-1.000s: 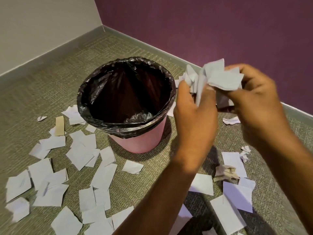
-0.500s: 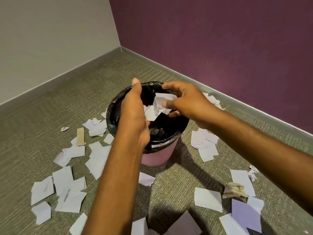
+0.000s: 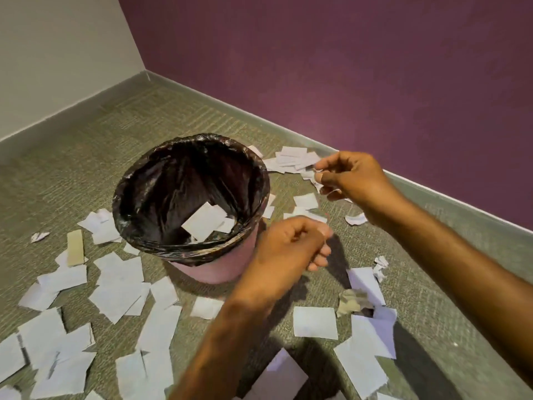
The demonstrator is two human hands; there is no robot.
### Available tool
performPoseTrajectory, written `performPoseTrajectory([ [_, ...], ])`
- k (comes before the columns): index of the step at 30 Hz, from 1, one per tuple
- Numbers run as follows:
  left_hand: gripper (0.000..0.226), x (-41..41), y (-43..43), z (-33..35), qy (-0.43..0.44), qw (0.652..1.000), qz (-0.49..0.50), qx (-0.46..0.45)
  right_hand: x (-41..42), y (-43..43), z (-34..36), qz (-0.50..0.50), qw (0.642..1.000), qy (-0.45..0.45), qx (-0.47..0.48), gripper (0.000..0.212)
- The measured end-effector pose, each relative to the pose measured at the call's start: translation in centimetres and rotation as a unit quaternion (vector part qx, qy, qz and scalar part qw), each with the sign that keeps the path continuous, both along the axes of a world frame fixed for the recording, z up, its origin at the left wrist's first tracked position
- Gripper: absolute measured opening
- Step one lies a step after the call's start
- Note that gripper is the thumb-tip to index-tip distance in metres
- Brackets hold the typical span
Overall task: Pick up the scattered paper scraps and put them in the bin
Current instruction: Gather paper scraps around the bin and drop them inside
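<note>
A pink bin point(image 3: 219, 269) with a black liner point(image 3: 135, 180) stands on the carpet. White paper scraps point(image 3: 203, 220) lie inside it. Many more paper scraps point(image 3: 118, 293) are strewn on the floor around the bin. My left hand point(image 3: 288, 249) hovers just right of the bin's near rim, fingers curled, nothing visible in it. My right hand point(image 3: 352, 177) is further back and to the right, thumb and fingers pinched together. White bits show at its fingertips; I cannot tell whether they are held or lie on the floor behind.
A purple wall point(image 3: 346, 67) runs along the back right and a pale wall point(image 3: 57, 47) along the left, meeting in a corner. A crumpled beige scrap point(image 3: 352, 301) and a beige strip point(image 3: 75, 246) lie among the white paper.
The bundle of scraps held in both hands has dropped into the bin. Both hands have drawn back from over the bin toward the right.
</note>
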State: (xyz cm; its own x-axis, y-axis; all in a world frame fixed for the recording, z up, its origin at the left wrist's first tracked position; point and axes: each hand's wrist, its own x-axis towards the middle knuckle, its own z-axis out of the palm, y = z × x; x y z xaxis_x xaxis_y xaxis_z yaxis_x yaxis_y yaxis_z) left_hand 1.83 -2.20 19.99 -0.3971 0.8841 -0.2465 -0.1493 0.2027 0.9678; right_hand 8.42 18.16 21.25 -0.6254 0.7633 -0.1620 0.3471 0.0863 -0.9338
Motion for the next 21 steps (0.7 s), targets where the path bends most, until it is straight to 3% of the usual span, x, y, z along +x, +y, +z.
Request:
performPoseTrajectory([
  [3, 0.013, 2.3, 1.6, -8.3, 0.16, 0.981, -0.063, -0.095, 4.6, 1.1, -4.1, -0.014, 0.998, -0.061, -0.012, 0.014],
  [8, 0.065, 5.8, 0.2, -21.4, 0.374, 0.905, -0.127, -0.156, 11.1, 1.6, -12.2, 0.067, 0.984, -0.166, 0.011, 0.023],
  [12, 0.094, 7.5, -0.8, -23.5, 0.452, 0.852, -0.187, -0.185, 14.1, 0.4, -16.0, 0.205, 0.939, -0.267, 0.077, 0.043],
  [16, 0.088, 7.7, -0.4, -23.2, 0.495, 0.829, -0.18, -0.19, 15.5, -1.1, -18.8, 0.329, 0.851, -0.346, 0.218, 0.067],
  [18, 0.084, 7.8, -0.2, -23.3, 0.515, 0.818, -0.172, -0.189, 15.8, -1.8, -19.9, 0.363, 0.799, -0.369, 0.305, 0.067],
  [21, 0.066, 7.8, 0.1, -23.6, 0.519, 0.821, -0.155, -0.183, 15.6, -2.4, -20.7, 0.362, 0.776, -0.365, 0.367, 0.051],
])
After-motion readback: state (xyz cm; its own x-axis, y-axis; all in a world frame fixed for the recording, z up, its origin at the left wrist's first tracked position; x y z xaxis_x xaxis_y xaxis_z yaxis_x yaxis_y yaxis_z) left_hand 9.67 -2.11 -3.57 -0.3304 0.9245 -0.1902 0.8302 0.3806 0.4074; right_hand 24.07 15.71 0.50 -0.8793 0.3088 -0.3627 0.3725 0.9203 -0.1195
